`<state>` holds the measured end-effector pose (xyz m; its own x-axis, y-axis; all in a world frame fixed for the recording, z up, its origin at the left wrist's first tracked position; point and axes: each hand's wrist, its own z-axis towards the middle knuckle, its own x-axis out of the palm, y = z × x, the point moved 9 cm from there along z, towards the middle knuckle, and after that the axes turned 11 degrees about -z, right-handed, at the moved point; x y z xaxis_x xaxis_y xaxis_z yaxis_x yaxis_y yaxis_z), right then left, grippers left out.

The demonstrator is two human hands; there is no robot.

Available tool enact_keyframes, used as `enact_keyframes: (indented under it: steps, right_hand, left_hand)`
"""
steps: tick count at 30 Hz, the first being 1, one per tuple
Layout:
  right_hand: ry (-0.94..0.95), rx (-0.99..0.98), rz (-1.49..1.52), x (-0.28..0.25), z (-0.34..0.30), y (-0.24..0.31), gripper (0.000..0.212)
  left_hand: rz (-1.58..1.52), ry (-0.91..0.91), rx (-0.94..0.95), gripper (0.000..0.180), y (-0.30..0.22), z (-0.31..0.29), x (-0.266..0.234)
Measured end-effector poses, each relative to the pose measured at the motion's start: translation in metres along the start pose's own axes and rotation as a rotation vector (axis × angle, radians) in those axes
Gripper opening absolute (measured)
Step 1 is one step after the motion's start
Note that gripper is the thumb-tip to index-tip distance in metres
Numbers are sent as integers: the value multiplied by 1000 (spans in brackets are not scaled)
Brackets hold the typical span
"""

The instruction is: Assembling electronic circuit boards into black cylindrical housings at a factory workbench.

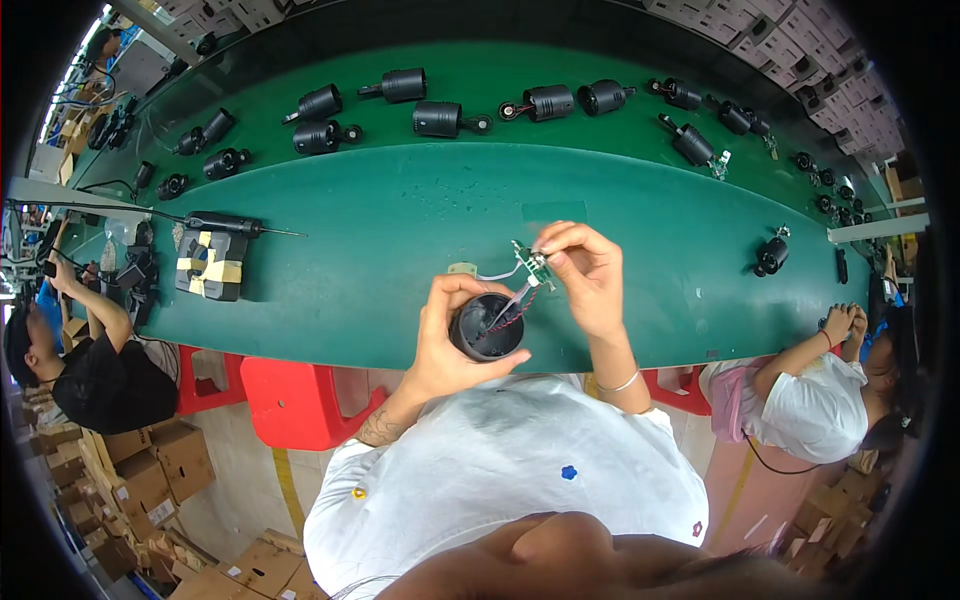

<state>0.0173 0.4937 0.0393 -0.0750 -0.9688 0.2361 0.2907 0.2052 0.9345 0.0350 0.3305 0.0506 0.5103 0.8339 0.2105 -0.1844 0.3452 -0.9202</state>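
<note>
My left hand (440,335) is wrapped around a black cylindrical housing (474,340), its round opening turned up toward me. Red-and-black and pale wires (512,312) run out of that opening to a small green circuit board (533,265). Above and to the right of the housing, my right hand (583,265) pinches the board between thumb and fingers. A small pale tab (462,269) on a white lead sticks out just beyond my left fingers.
Several black cylindrical units (437,118) lie along the far green strip. An electric screwdriver (225,222) rests on a taped black block (212,265) at left. Another black unit (772,256) stands at right. Red stools (290,405) and two other people (105,375) flank the bench.
</note>
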Motion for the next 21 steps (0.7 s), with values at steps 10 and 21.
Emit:
enact_keyframes:
  steps: [10, 21]
  right_hand:
    - [-4, 321, 579, 32, -7, -31, 19]
    - [400, 175, 1229, 52, -5, -18, 18]
  left_hand:
    - [-749, -228, 15, 86, 16, -4, 4]
    - [-1628, 475, -272, 93, 38, -18, 40]
